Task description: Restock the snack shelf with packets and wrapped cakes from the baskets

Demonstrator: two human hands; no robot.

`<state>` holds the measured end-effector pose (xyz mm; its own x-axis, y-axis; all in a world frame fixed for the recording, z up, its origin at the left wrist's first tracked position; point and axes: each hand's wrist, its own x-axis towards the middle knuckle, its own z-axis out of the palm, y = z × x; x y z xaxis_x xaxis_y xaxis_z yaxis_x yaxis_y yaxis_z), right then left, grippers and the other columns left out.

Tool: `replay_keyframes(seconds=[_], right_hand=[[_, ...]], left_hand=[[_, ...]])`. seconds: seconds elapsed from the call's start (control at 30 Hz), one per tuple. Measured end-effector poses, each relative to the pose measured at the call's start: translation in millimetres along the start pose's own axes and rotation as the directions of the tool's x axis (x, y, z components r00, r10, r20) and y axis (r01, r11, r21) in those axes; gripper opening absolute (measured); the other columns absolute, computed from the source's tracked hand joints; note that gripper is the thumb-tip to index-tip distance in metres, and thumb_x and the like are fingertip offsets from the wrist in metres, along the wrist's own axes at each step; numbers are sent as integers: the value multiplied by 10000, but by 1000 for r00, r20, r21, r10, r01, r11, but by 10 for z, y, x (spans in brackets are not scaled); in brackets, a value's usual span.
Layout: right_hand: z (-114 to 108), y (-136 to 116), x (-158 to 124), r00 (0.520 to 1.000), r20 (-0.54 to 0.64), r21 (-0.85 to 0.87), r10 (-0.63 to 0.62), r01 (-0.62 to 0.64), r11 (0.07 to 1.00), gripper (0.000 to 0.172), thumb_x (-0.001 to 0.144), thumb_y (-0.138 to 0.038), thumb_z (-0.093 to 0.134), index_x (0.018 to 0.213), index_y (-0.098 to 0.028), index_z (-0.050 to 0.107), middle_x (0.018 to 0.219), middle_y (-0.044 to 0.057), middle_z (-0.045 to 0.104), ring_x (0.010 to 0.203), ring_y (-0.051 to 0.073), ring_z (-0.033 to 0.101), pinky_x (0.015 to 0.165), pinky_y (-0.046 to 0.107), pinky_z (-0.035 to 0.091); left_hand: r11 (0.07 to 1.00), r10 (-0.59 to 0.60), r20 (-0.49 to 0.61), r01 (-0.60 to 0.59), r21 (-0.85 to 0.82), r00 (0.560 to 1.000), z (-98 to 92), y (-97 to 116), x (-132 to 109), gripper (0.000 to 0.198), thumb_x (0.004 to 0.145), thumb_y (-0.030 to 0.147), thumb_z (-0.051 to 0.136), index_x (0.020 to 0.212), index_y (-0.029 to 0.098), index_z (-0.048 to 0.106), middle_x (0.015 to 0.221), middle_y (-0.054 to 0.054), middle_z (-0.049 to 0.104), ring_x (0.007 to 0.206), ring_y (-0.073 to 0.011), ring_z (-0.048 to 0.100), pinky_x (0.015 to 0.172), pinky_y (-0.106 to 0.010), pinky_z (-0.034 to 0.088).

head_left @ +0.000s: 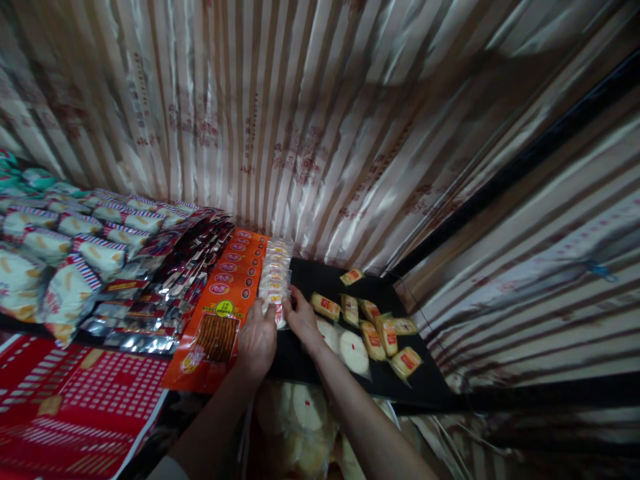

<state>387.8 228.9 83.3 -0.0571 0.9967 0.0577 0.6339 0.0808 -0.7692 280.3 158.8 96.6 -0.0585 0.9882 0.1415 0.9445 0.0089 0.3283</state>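
A row of small white snack packets (276, 270) runs from the curtain toward me on the black shelf. At its near end, my left hand (257, 341) and my right hand (301, 319) close on the nearest white packet from both sides. Fingertips cover part of that packet. Just left of the row lie overlapping orange snack bags (220, 310), the front one with a clear window over brown sticks. Beside my right wrist are round white wrapped cakes (353, 351).
Several yellow wrapped cakes (373, 339) lie scattered on the black shelf (420, 387) at right. Silver and dark packets (165, 287) and white chip bags (73, 287) fill the left. A striped curtain (300, 120) hangs behind; below is a bag of round cakes (305, 427).
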Motion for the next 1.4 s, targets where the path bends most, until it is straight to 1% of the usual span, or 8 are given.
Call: replay_keyframes(seconds=[0.2,0.33,0.57,0.73,0.93,1.03,1.23,1.4], right_hand=[[-111,-33,-77,998,-56,-35,-15,13,999,446,813,-278,499,1233,-133,517,1158,121,629,966,208,621,864,352,480],[-401,57,-380,976,-135,-161,-170,147,976,343,828,-301,481,1109,-152,611,1137,116,635,1055,235,575,911,396,456],[-974,742,-1061,920,-182,-449,-348,237,861,350,831,-372,531,1099,-166,620,1144,132,625,1112,276,522,955,476,415],[-1133,1060,-1312,910,-93,-502,-405,308,808,426,836,-344,540,1231,-186,539,1268,129,555,1200,276,471,949,482,438],[-1139,985,-1459,923,-74,-487,-377,296,822,349,882,-278,452,1201,-208,576,1228,88,600,1201,243,491,976,451,446],[-1211,935,-1458,924,-161,-421,-348,254,870,361,897,-304,400,1192,-200,581,1215,100,607,1161,237,533,972,440,451],[-1455,662,-1294,927,-361,-222,-106,25,975,435,885,-442,369,1081,-152,628,1031,130,683,975,249,632,853,378,505],[-1413,377,-1162,967,-252,-59,-47,33,998,430,868,-481,382,1024,-167,631,1033,102,677,950,230,620,845,342,495]], left_hand=[[1000,12,-29,-12,-4,1000,-5,-7,-33,386,860,166,435,1239,163,505,1284,-160,455,1109,-262,513,857,-356,489],[999,18,-86,-21,-30,996,-2,72,-112,358,868,182,420,1210,167,524,1289,-155,451,1089,-260,528,823,-353,505],[942,242,-49,-246,-229,969,115,426,-310,313,876,173,384,1134,165,560,1228,-104,512,1022,-183,567,869,-293,497],[879,386,-14,-372,-297,922,214,591,-393,318,858,152,397,1125,178,567,1267,-87,497,1065,-180,545,903,-290,484],[879,398,18,-375,-296,917,191,616,-398,319,866,128,372,1098,156,589,1262,-96,519,1148,-197,501,952,-306,455],[871,401,30,-371,-322,916,189,612,-396,309,864,131,381,1082,169,596,1253,-77,533,1134,-189,507,959,-305,450],[827,354,19,-304,-474,935,200,594,-373,388,847,152,427,1229,140,491,1294,-91,513,1206,-185,455,1038,-322,378],[697,222,-40,-187,-692,974,142,499,-368,498,872,306,429,1329,125,351,1282,-136,515,1105,-189,535,891,-345,483]])
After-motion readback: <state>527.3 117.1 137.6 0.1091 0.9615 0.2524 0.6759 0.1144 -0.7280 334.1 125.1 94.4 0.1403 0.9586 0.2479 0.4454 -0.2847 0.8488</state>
